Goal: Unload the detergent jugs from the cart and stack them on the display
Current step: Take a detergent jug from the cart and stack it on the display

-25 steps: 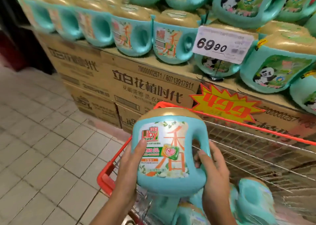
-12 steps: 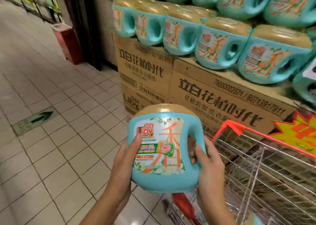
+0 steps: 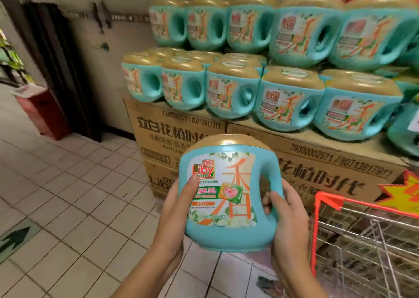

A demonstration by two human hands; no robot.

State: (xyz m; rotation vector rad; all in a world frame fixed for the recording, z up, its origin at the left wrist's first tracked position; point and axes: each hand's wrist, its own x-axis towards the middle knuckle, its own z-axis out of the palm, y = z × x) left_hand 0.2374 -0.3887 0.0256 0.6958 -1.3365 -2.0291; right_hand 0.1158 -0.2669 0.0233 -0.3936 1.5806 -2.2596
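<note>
Carried leftward, clear of the red-rimmed wire shopping cart, the teal plastic detergent jug with the gold cap now hangs over open floor tile instead of over the basket; the view has swung to take in both tiers of the display; the lift-out looks done, and the placing is what remains.

Far to the left of the hands a green arrow sticker lies on the floor; up and beyond it stands a red box-shaped bin; neither is in the way. The left hand grips the jug's left flank, thumb laid across the printed label; the jug sits upright between both hands, label toward the camera, touching nothing else; the right hand is wrapped round the moulded handle.

Beyond and above the hands, brown printed cardboard cartons carry two tiers of matching teal jugs; the upper tier stops short of the lower tier's left end, so a slot on top there seems likely.

Right of the right hand the cart stands apart from the jug; a yellow-and-orange starburst sign shows just beyond it.
</note>
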